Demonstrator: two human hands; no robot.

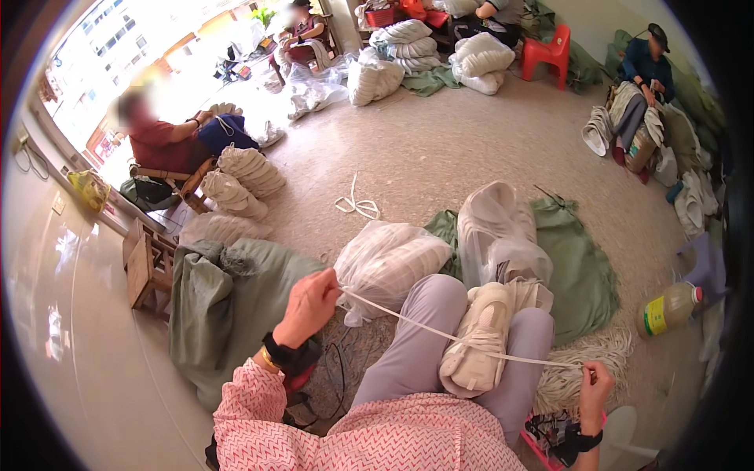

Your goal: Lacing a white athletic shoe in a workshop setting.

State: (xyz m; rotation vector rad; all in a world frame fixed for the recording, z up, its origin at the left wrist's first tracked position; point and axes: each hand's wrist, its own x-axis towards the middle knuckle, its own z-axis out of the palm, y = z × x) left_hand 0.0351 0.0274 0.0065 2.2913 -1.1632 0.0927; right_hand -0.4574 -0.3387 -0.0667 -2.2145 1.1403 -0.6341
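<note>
A cream-coloured shoe (481, 334) rests between my thighs, with laces crossed over its front. A long white shoelace (400, 316) runs out from it to both sides, stretched nearly straight. My left hand (311, 304), raised to the left of my knee, is closed on one end of the lace. Lower down on the right, my right hand (595, 392) pinches the other end. Beyond the shoe, a stack of pale shoe uppers (495, 220) stands partly wrapped in clear plastic. Beside my left knee sits a plastic-wrapped bundle (393, 255) of similar pieces.
A heap of white laces (589, 365) lies by my right thigh. A bottle of yellowish liquid (669, 310) stands farther right. Green sacking (577, 263) and a grey-green sack (236, 306) flank me. Several people sit around the room; a red chair (547, 56) stands at the back.
</note>
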